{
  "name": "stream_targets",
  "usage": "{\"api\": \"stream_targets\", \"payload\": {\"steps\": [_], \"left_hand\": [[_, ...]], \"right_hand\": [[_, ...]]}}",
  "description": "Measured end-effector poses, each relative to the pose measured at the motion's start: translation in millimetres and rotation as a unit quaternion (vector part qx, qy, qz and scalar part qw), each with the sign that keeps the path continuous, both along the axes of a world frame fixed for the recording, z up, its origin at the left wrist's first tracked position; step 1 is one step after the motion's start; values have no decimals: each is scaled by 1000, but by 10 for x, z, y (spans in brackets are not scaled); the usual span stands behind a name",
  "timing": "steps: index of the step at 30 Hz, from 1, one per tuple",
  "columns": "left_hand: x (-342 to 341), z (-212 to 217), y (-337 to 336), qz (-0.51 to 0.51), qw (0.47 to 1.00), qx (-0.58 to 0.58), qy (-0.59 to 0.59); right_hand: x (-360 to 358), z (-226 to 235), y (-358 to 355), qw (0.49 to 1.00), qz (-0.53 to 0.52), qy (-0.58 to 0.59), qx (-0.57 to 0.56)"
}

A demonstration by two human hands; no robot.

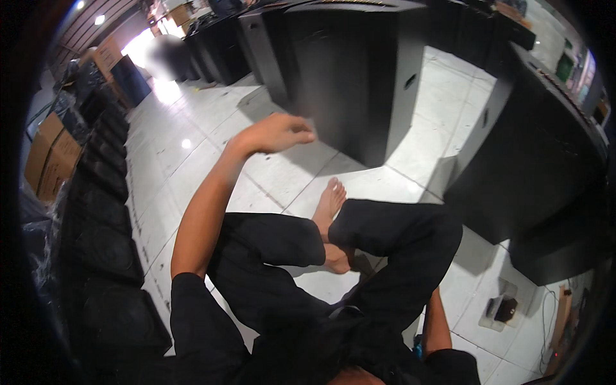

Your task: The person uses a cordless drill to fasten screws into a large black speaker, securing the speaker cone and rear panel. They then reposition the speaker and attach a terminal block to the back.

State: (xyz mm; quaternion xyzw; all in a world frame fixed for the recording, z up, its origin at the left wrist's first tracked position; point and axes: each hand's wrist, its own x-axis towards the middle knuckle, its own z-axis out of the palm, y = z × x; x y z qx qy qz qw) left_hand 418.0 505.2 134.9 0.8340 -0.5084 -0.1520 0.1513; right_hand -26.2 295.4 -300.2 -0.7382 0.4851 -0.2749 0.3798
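Observation:
My left hand (277, 133) is raised over the tiled floor, in front of a tall black cabinet (340, 77). Its fingers are loosely bent, a small gap shows by the thumb, and I see nothing held. The fingertips look apart from the cabinet, though the depth is hard to judge. My right forearm (437, 327) hangs down beside my right thigh, and the leg hides that hand. By this forearm a bit of something blue (418, 346) shows, too little to name.
More black cabinets (532, 147) stand at the right and along the back. A row of black speaker-like boxes (106, 250) lines the left, with a cardboard box (52, 157) behind. On the floor at right lies a small black part (505, 310) on a pale piece, near a thin cable (545, 321).

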Motion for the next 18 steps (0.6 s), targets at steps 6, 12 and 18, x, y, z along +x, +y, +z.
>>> {"api": "stream_targets", "payload": {"steps": [6, 12, 18], "left_hand": [[580, -79, -34, 34, 999, -36, -14], [1603, -568, -528, 185, 965, -152, 106], [2784, -1080, -1248, 291, 853, -334, 277]], "right_hand": [[711, -244, 23, 999, 4, -50, 0], [586, -339, 54, 976, 21, 168, -135], [342, -148, 420, 989, -87, 99, 63]]}}
